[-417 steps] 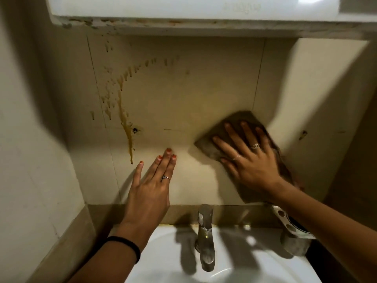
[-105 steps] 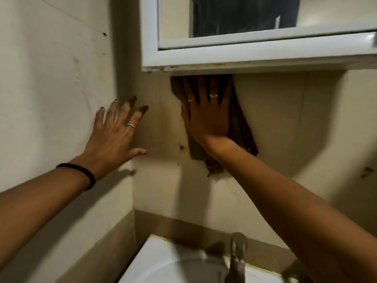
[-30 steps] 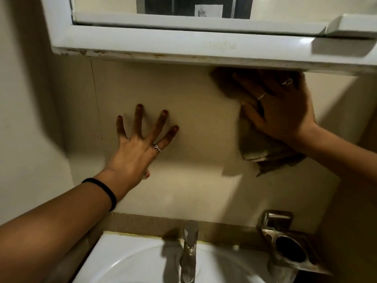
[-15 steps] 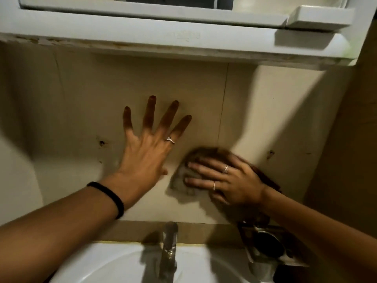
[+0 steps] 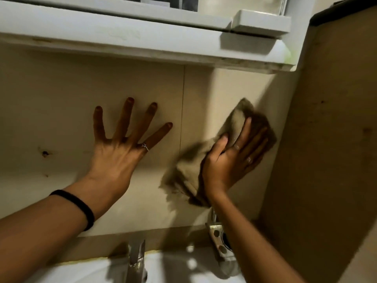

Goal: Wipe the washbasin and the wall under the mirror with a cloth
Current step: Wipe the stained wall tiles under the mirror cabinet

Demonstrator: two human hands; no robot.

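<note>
My right hand (image 5: 230,160) presses a brown cloth (image 5: 193,168) flat against the beige tiled wall (image 5: 61,103), right of a vertical tile joint and below the white mirror frame (image 5: 122,35). The cloth is blurred and part of it hangs loose below my wrist. My left hand (image 5: 120,148) lies flat on the wall to the left of the joint, fingers spread, holding nothing. The white washbasin (image 5: 179,268) shows at the bottom edge.
A metal tap (image 5: 136,260) stands at the back of the basin. A metal holder (image 5: 219,240) is fixed to the wall under my right forearm. A brown side wall (image 5: 326,160) closes the right. Small dark marks (image 5: 44,153) spot the wall at left.
My right hand has swept the cloth to the right and a little upward across the tile joint. My left hand stays flat on the wall. The view has shifted right.
</note>
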